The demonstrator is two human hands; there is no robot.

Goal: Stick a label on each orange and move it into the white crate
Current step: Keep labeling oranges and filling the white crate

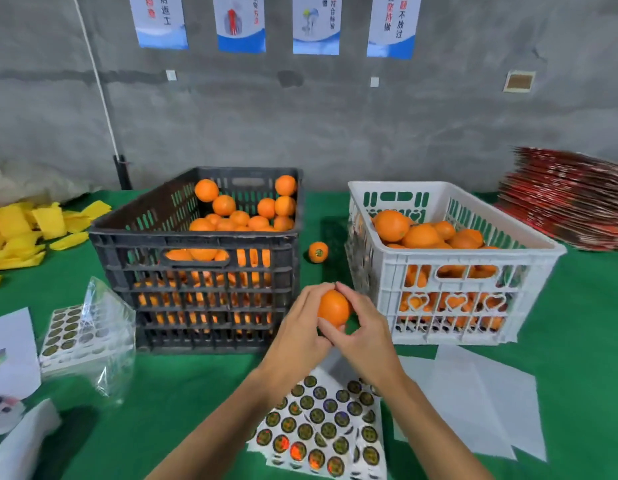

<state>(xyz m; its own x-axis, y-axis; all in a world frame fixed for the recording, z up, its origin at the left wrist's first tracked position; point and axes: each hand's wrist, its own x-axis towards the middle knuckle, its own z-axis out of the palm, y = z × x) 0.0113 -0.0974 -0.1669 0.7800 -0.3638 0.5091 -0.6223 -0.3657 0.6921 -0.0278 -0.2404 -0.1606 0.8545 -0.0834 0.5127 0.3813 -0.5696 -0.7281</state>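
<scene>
Left fingers: your left hand (302, 318) curls its fingers round the left side of the orange (333, 307), gripping it.
Right fingers: your right hand (364, 332) wraps the orange from the right and underneath, fingertips curled beneath it and thumb over the top.
Hand pose: both your forearms reach up from the near edge and meet at the orange, backs of the hands turned toward you.
Orange position: you hold it above the green desk (182, 393), just in front of the gap between the black crate (196, 261) and the white crate (449, 271).
Orange axis: it looks slightly oval, long axis close to upright and leaning a little; which way the stem end points, you cannot tell.
Black crate: left of the held orange, holding many oranges heaped toward its far right corner.
White crate: right of the held orange, filled with oranges nearly to the rim.
Loose orange: a single orange with a label (318, 252) lies on the desk beyond the held orange, between the two crates.
Label sheet: a sheet of round stickers (321, 427) lies on the desk near your side of the held orange, under your wrists.
Blank backing sheets: white sheets (473, 403) lie right of the sticker sheet, in front of the white crate.
</scene>
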